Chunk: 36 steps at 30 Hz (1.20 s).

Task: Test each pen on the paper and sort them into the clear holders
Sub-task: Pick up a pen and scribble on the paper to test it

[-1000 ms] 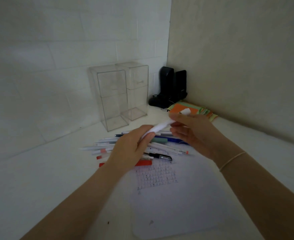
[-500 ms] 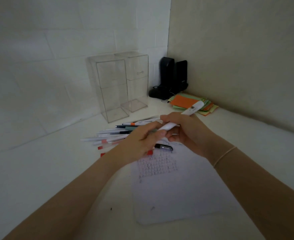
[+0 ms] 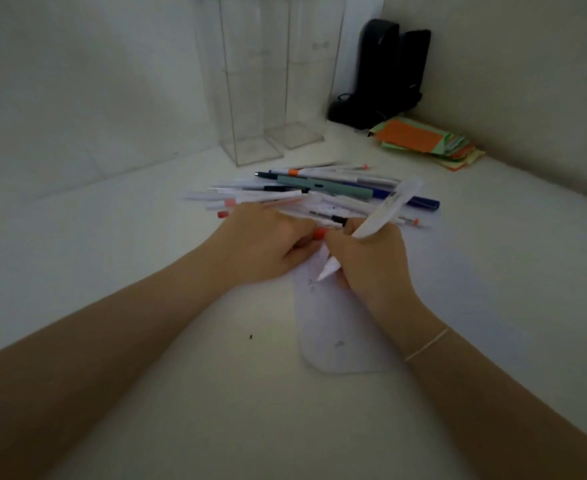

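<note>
From the head camera, the right hand (image 3: 371,261) grips a white pen (image 3: 377,220) in a writing hold, fingers curled round the lower barrel. The pen's pointed tip comes out below the fingers and sits at the paper (image 3: 340,334); whether it truly touches the sheet is hard to tell. The barrel slants up and to the right, its top end blurred over the pile of pens (image 3: 306,194).

The left hand (image 3: 268,247) lies just beside the right, knuckles up, its fingers bent down onto the near edge of the pile and the top of the paper. A red cap (image 3: 319,233) shows between the two hands, but the fingertips are hidden, so whether the left hand pinches that cap or only rests on it cannot be told.

Much of the paper is covered by both hands; faint marks show on the visible part, too small to read.

Behind the pile stand two clear holders (image 3: 261,98), side by side, their tops cut off by the frame edge. Their contents cannot be made out. In the corner stand dark speakers (image 3: 385,74), with a stack of coloured notes (image 3: 423,140) just in front.
</note>
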Each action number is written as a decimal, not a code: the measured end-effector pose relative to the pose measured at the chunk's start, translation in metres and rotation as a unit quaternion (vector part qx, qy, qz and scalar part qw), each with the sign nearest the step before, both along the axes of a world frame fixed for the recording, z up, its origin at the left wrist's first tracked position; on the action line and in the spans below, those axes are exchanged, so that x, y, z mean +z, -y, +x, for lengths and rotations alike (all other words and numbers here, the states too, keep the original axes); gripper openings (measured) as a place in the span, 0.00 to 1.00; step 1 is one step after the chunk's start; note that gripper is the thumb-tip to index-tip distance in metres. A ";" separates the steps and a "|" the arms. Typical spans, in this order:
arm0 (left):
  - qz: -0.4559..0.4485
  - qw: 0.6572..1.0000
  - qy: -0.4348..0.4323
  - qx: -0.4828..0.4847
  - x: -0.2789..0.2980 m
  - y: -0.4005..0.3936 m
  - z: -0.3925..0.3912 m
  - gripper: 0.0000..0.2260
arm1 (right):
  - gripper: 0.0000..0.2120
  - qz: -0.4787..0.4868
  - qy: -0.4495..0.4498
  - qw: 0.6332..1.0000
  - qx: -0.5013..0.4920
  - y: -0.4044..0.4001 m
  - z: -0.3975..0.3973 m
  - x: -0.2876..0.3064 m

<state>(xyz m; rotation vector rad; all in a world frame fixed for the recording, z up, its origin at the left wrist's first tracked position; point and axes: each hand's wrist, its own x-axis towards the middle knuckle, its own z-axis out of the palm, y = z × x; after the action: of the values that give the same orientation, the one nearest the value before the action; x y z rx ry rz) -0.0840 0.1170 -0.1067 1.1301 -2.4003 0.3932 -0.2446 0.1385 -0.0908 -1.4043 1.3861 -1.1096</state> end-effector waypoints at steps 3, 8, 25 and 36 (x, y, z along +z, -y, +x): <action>-0.001 1.000 -0.011 0.005 -0.001 0.002 0.002 0.13 | 0.17 -0.033 -0.026 0.999 -0.016 -0.001 -0.001 -0.004; -0.011 1.000 -0.013 0.001 -0.003 0.003 0.002 0.12 | 0.11 -0.058 -0.068 0.996 -0.024 -0.002 0.001 -0.007; -0.014 1.000 -0.014 -0.009 -0.001 0.000 0.000 0.08 | 0.15 -0.058 -0.037 0.998 -0.010 -0.001 0.000 -0.008; 0.061 0.991 -0.091 0.070 -0.002 -0.008 -0.003 0.12 | 0.10 -0.050 0.205 0.977 -0.006 0.000 -0.014 -0.002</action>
<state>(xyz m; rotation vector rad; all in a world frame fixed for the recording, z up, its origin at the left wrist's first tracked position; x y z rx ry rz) -0.0874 0.1246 -0.1082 1.3329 -2.2182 0.1797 -0.2583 0.1381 -0.0932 -1.1509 1.0544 -1.4027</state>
